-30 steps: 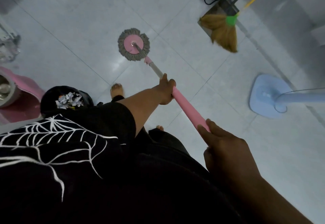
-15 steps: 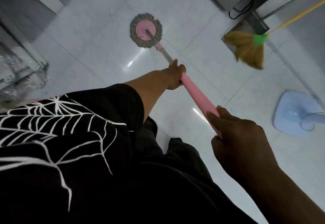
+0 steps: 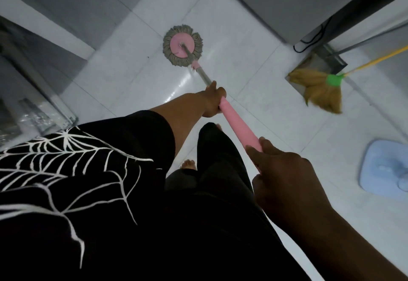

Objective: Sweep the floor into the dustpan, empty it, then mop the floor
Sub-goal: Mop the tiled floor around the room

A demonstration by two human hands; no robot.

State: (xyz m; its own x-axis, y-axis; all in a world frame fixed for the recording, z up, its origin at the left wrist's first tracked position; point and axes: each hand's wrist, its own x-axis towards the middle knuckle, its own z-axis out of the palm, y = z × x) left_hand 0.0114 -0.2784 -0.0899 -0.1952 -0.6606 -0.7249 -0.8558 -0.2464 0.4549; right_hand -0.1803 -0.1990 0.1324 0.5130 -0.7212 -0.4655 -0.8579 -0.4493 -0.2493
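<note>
— What's that mop made of?

— The mop head [image 3: 182, 46] is a round pink plastic disc ringed with a shaggy grey-beige fringe of cords. It lies flat on the floor [image 3: 136, 77], out ahead of the person and close to the foot of a grey wall. A thin metal shaft [image 3: 204, 77] comes up from the middle of the disc. It slants back towards the person and widens into a smooth pink grip [image 3: 239, 124].

— And the floor itself?

— Big pale glossy tiles with thin joints. There's a bright streak of reflection just this side of the mop head.

— How are the hands set?

— The left hand [image 3: 213, 101] is out front on a straight bare arm. Its fingers are clamped round the top of the pink grip, just where the metal begins. The right hand [image 3: 284, 181] is nearer the body at the grip's near end, back of the hand up, fingers curled round it.

— Anything else about?

— The broom [image 3: 318, 88] lies off to the right, well apart from the mop. It has fanned straw-coloured bristles, a green collar and a yellow stick. At the right edge there's a flat pale blue base [image 3: 386, 170], square with rounded corners. The person wears a black shirt [image 3: 66, 159] printed with a white cobweb, and a bare foot [image 3: 188, 164] shows below it.
</note>
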